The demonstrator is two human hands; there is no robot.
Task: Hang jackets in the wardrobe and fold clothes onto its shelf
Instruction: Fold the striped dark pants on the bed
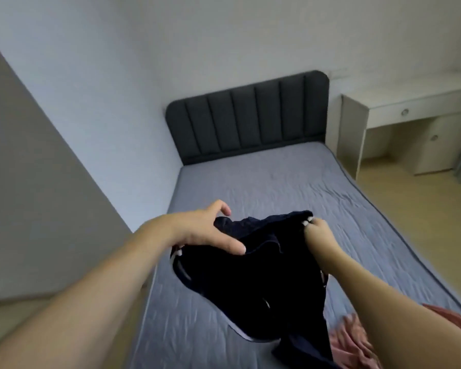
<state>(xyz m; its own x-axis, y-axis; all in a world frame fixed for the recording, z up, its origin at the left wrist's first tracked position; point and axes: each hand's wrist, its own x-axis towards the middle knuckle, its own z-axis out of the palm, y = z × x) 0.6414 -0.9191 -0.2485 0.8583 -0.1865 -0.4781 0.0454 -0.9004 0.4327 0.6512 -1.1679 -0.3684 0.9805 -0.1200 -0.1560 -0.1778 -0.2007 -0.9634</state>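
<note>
You hold a dark navy garment point(253, 272) above the bed point(277, 182). Your right hand point(318, 234) pinches its upper edge with clenched fingers; your left hand point(208, 230) rests on its other side, fingers loosely spread. No readable writing shows on it. A pink cloth point(357, 339) lies beside.

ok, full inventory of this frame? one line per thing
garment: 1, dark navy with white trim, held above the bed's near end
pink cloth: 1, pink, on the bed, bottom right
bed: 1, grey-blue sheet, centre
headboard: 1, dark grey, padded, against the wall
desk: 1, white, right of the headboard
left hand: 1, fingers spread on the garment's left side
right hand: 1, grip closed on the garment's top right edge
</note>
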